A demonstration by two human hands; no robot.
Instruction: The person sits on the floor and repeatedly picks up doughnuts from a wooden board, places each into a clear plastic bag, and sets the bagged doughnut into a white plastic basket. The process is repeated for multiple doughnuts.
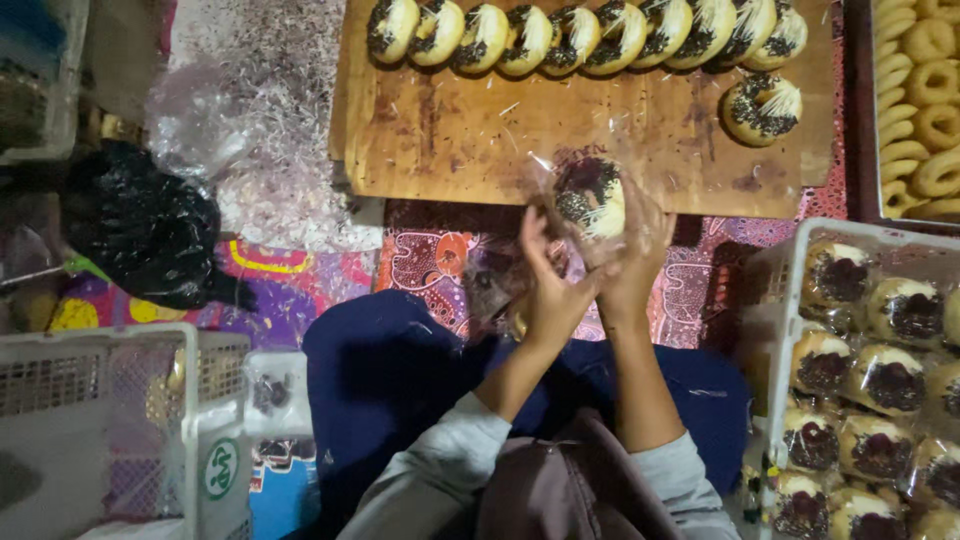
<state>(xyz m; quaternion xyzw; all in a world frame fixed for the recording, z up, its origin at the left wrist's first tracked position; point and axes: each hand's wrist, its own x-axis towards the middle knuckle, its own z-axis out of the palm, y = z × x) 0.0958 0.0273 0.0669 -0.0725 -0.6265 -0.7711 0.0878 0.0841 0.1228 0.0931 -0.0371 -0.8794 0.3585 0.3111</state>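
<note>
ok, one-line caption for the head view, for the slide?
Both hands, left hand and right hand, hold a sprinkled doughnut in a clear plastic bag above a wooden board lined with doughnuts.

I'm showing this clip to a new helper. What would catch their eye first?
Probably both hands, left hand and right hand, raised at centre around a sprinkled doughnut in a clear bag. Behind them, a row of sprinkled doughnuts lines the wooden board. At the right, a white crate holds bagged doughnuts.
</note>
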